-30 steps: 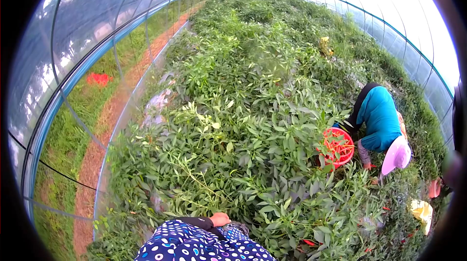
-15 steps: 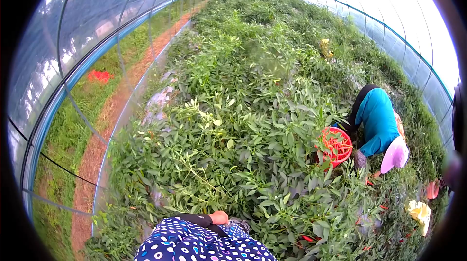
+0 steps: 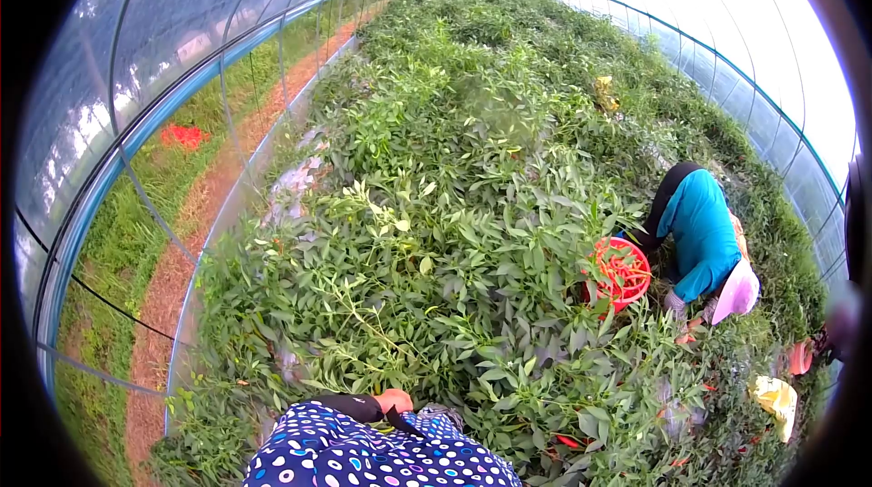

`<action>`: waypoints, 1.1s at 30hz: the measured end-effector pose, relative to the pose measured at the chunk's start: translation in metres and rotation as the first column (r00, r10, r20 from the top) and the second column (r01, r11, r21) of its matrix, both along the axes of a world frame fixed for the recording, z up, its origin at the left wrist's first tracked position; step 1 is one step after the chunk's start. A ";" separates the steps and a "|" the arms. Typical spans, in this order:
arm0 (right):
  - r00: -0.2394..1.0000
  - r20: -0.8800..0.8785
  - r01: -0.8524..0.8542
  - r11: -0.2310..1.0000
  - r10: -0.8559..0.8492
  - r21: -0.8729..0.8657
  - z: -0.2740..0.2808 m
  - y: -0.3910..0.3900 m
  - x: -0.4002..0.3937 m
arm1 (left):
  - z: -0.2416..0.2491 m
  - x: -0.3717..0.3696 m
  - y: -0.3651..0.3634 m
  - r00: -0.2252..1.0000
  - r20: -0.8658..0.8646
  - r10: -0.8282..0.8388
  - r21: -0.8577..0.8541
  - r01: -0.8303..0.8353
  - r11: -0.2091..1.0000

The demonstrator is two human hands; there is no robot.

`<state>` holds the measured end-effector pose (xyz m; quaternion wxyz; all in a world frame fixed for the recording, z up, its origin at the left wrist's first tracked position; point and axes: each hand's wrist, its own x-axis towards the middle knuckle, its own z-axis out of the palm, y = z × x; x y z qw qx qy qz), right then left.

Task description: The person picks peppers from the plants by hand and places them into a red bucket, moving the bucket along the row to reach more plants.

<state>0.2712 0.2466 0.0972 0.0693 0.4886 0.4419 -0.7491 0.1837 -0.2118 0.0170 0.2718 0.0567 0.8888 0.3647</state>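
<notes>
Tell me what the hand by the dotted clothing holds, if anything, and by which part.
Cannot be told: the hand shows beside the dotted clothing, but its fingers and anything in its grip can't be made out.

Top (image 3: 372,458): navy, printed all over with white and pale-blue ovals and dots.
Lower sleeve (image 3: 352,407): dark, left unpatterned.

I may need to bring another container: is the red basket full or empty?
The red basket looks close to full: red peppers spread across its opening, near the rim. How deep they go cannot be seen.
</notes>
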 end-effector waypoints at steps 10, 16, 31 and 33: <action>1.000 0.013 -0.005 1.000 0.005 -0.004 0.001 -0.001 0.003 | 0.003 -0.009 -0.005 0.984 -0.005 -0.176 -0.063 0.175 0.983; 1.000 0.016 0.000 1.000 0.000 0.001 0.003 -0.002 0.006 | 0.031 -0.012 -0.002 0.978 -0.014 -0.206 -0.138 0.203 0.970; 1.000 0.018 -0.009 1.000 0.009 0.004 0.002 -0.002 0.011 | 0.046 -0.019 0.005 0.953 0.287 0.098 -0.142 -0.059 0.988; 1.000 0.016 -0.011 1.000 0.011 0.006 0.002 -0.002 0.011 | 0.032 -0.018 0.003 0.959 0.271 0.079 -0.167 -0.034 0.985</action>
